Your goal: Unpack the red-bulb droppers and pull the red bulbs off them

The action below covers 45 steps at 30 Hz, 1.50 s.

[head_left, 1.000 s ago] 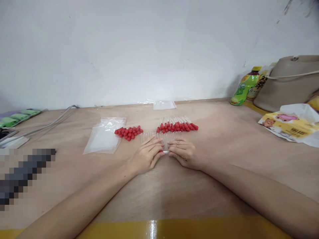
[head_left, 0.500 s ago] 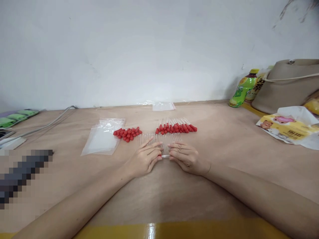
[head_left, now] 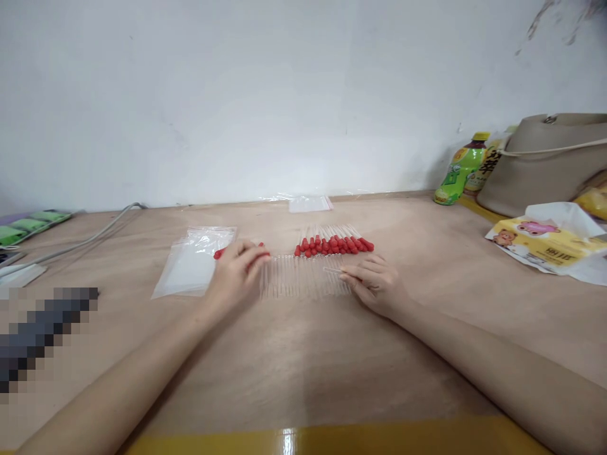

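Note:
My left hand (head_left: 237,272) is over the pile of red rubber bulbs (head_left: 219,253), fingers curled and pinched at a bulb (head_left: 265,254); the hand hides most of the pile. Between the thumb and fingers of my right hand (head_left: 374,281) is a thin clear tube (head_left: 332,270), pointing left and lying nearly level. Under and between the hands lies a row of similar clear tubes (head_left: 294,278), side by side. Just beyond them is a row of clear droppers with red bulbs (head_left: 334,244), bulb ends toward me.
Clear plastic bags (head_left: 184,268) lie left of the bulbs, and another small bag (head_left: 310,204) is by the wall. A grey cable (head_left: 109,221) runs along the left. A green bottle (head_left: 459,170), a beige bag (head_left: 535,170) and a yellow printed wrapper (head_left: 545,237) stand or lie at right.
My hands have parted from a level tube held between them in front of the row. The left moved left to the bulbs; the right moved slightly right and away from me, holding a tube.

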Each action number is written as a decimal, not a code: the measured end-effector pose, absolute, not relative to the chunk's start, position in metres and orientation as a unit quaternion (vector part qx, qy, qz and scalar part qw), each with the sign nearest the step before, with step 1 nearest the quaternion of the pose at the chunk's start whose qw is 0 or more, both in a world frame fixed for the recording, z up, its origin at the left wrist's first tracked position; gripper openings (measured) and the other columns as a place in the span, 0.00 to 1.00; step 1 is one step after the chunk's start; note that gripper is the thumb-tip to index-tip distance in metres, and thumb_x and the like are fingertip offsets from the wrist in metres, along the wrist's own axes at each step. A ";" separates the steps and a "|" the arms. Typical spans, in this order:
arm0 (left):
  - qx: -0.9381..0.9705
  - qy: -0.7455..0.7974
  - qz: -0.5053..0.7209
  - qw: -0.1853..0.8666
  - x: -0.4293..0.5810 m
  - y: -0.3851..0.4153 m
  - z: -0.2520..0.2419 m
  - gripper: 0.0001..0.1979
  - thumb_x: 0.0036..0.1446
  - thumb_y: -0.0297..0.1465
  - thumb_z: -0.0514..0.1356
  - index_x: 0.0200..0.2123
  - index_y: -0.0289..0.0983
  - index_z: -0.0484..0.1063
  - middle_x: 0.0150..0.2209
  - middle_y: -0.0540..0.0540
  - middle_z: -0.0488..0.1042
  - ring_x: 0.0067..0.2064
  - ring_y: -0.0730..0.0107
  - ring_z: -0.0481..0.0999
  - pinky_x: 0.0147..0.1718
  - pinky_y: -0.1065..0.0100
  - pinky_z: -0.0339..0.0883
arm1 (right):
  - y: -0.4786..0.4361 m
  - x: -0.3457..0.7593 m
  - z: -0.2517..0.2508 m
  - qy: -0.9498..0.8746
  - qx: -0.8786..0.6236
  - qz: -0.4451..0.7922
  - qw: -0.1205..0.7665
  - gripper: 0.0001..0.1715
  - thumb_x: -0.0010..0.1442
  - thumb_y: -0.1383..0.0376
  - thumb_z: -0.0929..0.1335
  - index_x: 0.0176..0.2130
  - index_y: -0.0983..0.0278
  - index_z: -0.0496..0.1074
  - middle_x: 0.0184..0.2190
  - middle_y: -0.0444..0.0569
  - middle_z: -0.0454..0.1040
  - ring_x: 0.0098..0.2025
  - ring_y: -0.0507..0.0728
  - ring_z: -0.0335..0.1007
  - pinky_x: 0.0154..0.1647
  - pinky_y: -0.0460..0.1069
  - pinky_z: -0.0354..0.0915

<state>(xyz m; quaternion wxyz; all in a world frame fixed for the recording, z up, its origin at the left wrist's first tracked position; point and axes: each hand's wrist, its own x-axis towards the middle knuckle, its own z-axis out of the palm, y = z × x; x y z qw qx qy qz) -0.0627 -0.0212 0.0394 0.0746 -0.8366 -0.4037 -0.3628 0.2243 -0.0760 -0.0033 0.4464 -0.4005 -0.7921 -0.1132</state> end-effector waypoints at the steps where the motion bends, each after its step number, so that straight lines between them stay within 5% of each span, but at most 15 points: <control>1: -0.817 -0.449 -0.355 0.069 -0.069 -0.013 0.048 0.12 0.58 0.36 0.51 0.35 0.39 0.73 0.32 0.46 0.70 0.35 0.67 0.71 0.35 0.66 0.66 | -0.075 0.224 -0.003 -0.782 -0.423 -0.123 0.441 0.08 0.57 0.65 0.65 0.34 0.62 0.74 0.27 0.46 0.76 0.31 0.53 0.70 0.36 0.50 0.63; 10: -0.733 -0.647 -0.208 -0.023 -0.097 0.035 0.075 0.12 0.48 0.37 0.56 0.34 0.37 0.71 0.29 0.46 0.74 0.32 0.64 0.73 0.31 0.68 0.64 | -0.074 0.225 -0.009 -0.714 -0.563 -0.170 0.379 0.13 0.57 0.66 0.62 0.40 0.61 0.73 0.34 0.47 0.77 0.35 0.53 0.70 0.36 0.49 0.52; 17: -0.728 -0.660 -0.185 -0.012 -0.101 0.038 0.075 0.14 0.49 0.43 0.53 0.24 0.38 0.70 0.26 0.47 0.75 0.31 0.63 0.73 0.30 0.68 0.63 | -0.072 0.224 -0.012 -0.715 -0.585 -0.169 0.344 0.13 0.58 0.65 0.61 0.39 0.59 0.73 0.34 0.47 0.76 0.35 0.53 0.70 0.36 0.49 0.49; 25: -0.757 -0.593 -0.273 0.020 -0.067 0.015 0.071 0.15 0.52 0.42 0.52 0.26 0.38 0.71 0.27 0.48 0.74 0.30 0.66 0.72 0.29 0.68 0.62 | -0.073 0.222 -0.010 -0.753 -0.554 -0.153 0.320 0.17 0.57 0.54 0.63 0.37 0.62 0.73 0.33 0.49 0.75 0.37 0.56 0.67 0.39 0.51 0.50; 32: -0.847 -0.482 -0.220 0.041 -0.005 0.011 0.048 0.14 0.53 0.42 0.54 0.29 0.37 0.71 0.31 0.44 0.71 0.34 0.62 0.71 0.34 0.64 0.62 | -0.070 0.224 -0.011 -0.741 -0.562 -0.120 0.347 0.15 0.58 0.56 0.62 0.37 0.61 0.73 0.32 0.48 0.74 0.37 0.56 0.67 0.39 0.52 0.50; 45: -0.806 -0.553 -0.185 -0.101 0.031 0.041 0.036 0.15 0.52 0.41 0.53 0.23 0.36 0.68 0.23 0.47 0.72 0.26 0.67 0.70 0.25 0.69 0.58 | -0.066 0.227 -0.007 -0.714 -0.599 -0.064 0.356 0.16 0.62 0.61 0.58 0.34 0.60 0.73 0.32 0.46 0.73 0.39 0.56 0.66 0.39 0.51 0.51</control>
